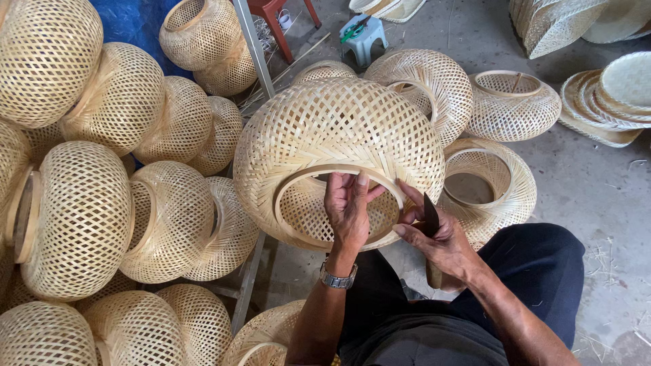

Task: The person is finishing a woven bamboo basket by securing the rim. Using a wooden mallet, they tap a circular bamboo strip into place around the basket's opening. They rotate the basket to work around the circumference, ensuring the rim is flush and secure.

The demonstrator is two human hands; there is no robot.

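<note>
- A round woven bamboo basket (339,135) lay tipped on the person's lap, its open mouth toward the camera, in the middle of the view.
- The left hand (347,210) was closed on the basket's rim hoop (298,177), thumb up against the inner edge, fingers curled inside the opening.
- The right hand (441,237) was clamped on a dark-bladed knife (431,215), its tip at the rim just beside the left hand; the two hands were close but not touching.
- Trimming there would go best, as I judge, with the rim pinned hard by the left hand and the blade worked away from those fingers, in short strokes along the hoop.
- The nearness of blade to the left thumb looked the main risk.
- Finished baskets (74,217) were stacked thick on the left, some touching the held one's flank, leaving little room to swing it that way.
- More baskets (505,108) stood on the concrete floor (597,196) behind, with flat woven trays (614,102) piled at the upper right.
- A small stool (363,34) and a red chair leg (274,20) stood well apart at the top.
</note>
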